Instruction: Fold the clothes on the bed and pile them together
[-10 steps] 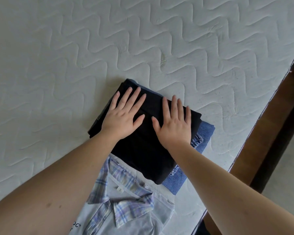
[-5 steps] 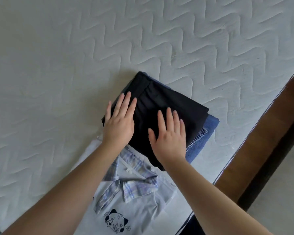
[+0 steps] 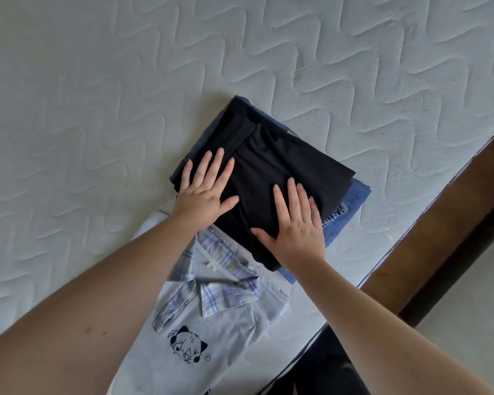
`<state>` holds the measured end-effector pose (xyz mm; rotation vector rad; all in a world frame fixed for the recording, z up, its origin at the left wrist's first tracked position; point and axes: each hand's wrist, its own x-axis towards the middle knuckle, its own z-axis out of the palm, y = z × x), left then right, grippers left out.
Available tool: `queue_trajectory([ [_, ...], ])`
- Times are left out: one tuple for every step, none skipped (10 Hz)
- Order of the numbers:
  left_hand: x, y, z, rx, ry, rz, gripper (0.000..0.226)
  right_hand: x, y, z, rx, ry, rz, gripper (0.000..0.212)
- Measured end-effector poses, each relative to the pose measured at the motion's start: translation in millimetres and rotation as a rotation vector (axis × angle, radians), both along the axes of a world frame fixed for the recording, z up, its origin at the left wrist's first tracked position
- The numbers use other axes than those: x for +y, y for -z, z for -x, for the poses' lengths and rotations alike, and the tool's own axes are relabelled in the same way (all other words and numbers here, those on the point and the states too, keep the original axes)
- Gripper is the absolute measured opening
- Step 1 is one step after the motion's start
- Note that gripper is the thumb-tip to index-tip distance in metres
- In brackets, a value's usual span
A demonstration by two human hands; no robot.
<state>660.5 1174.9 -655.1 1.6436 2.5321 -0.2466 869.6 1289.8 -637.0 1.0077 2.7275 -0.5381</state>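
Both hands, left hand [image 3: 204, 192] and right hand [image 3: 295, 226], press the folded black garment [image 3: 274, 166] atop the jeans [image 3: 351, 206], fingers straight and spread; next, likely the unfolded shirt [image 3: 217, 317] nearer the person.

- The left hand [image 3: 204, 192] has slid from the middle of the folded black garment [image 3: 271, 178] to its left edge, fingers still flat.
- The right hand [image 3: 295, 223] has drawn back toward the garment's near corner, palm down.
- More of the black garment's far end and its waistband fold now lies uncovered.
- The blue jeans [image 3: 351, 206] beneath now show along the left edge too.
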Motion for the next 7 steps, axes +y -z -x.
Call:
queue_trajectory([
  [4, 2, -7, 0.037, -0.036, 0.01, 0.077, 3, -1, 4, -0.023, -0.01, 0.047, 0.095],
  [5, 6, -10, 0.06, -0.057, 0.012, 0.077, 5, 1, 6, -0.022, -0.023, 0.053, 0.095],
  [6, 13, -10, 0.104, -0.046, 0.011, 0.077, 4, 5, 7, -0.005, -0.03, 0.028, 0.094],
  [6, 18, -9, 0.126, -0.038, 0.026, 0.077, 3, 12, 11, 0.002, -0.041, 0.008, 0.094],
  [10, 12, -11, 0.066, -0.064, 0.109, 0.079, 6, 11, 13, -0.079, -0.099, 0.001, 0.094],
  [20, -3, -10, 0.018, -0.124, 0.301, 0.077, 11, 0, 19, -0.149, -0.142, 0.052, 0.094],
  [33, -42, -13, -0.076, -0.132, 0.484, 0.074, 19, -28, 18, -0.238, -0.155, 0.083, 0.09],
])
